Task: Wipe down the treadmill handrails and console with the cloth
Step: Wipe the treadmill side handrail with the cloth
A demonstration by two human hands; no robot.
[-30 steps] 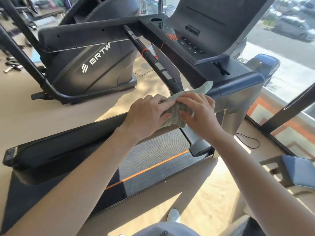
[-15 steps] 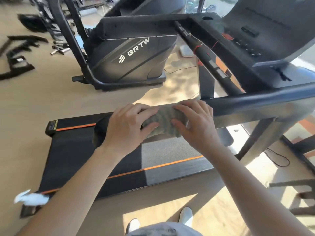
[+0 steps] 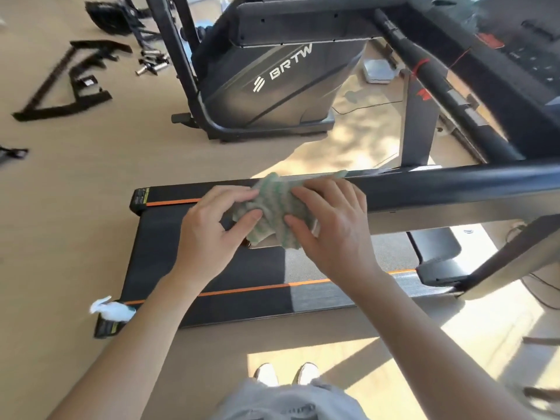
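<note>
A green-and-white cloth (image 3: 274,207) is draped over the free left end of the treadmill's near black handrail (image 3: 454,183). My left hand (image 3: 216,224) holds the cloth's left side, thumb pressed into it. My right hand (image 3: 330,222) covers the cloth's right side, fingers curled over it on the rail. The far handrail (image 3: 430,74) runs up toward the console (image 3: 521,50) at the top right, which is blurred. The rail's end under the cloth is hidden.
The treadmill belt (image 3: 257,268) with orange stripes lies below the rail. A second machine marked BRTW (image 3: 281,77) stands behind it. Loose black parts (image 3: 69,83) lie on the wooden floor at the left. A white crumpled scrap (image 3: 112,309) sits on the deck's near corner.
Both hands slid the cloth left along the near handrail, from near the console to the rail's free end. The view turned left and down.
</note>
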